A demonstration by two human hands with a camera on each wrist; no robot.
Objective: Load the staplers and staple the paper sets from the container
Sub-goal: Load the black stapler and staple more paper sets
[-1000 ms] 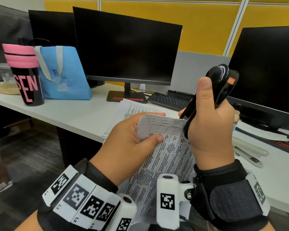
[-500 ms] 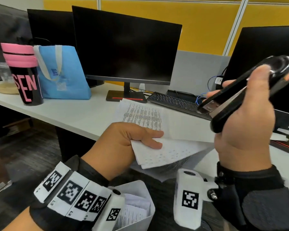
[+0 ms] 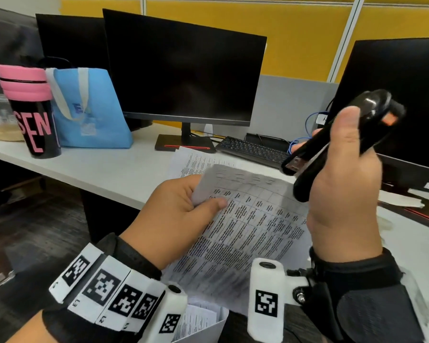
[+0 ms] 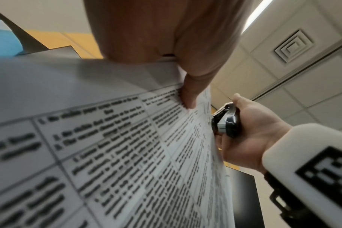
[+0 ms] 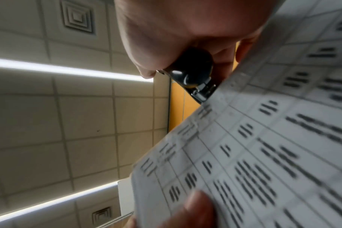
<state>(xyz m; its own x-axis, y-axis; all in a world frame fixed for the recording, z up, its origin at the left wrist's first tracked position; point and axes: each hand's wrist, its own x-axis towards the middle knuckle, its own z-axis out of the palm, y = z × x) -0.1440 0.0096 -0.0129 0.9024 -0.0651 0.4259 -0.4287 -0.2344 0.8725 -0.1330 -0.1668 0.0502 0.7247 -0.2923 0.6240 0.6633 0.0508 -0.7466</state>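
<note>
Stapler [image 3: 342, 142] gripped in our right hand [image 3: 342, 206]; our left hand [image 3: 176, 214] is pinching the paper set [image 3: 245, 231], offering its corner.

pretty clearly an office, with dark monitors [image 3: 183, 68] and a keyboard [image 3: 252, 149] sitting on a long white desk [image 3: 89, 169], yellow cubicle partitions [image 3: 295, 33] standing behind, ceiling tiles [image 5: 84, 117] showing overhead

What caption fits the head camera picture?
Left hand holds a paper set; right hand raises a black stapler.
</note>
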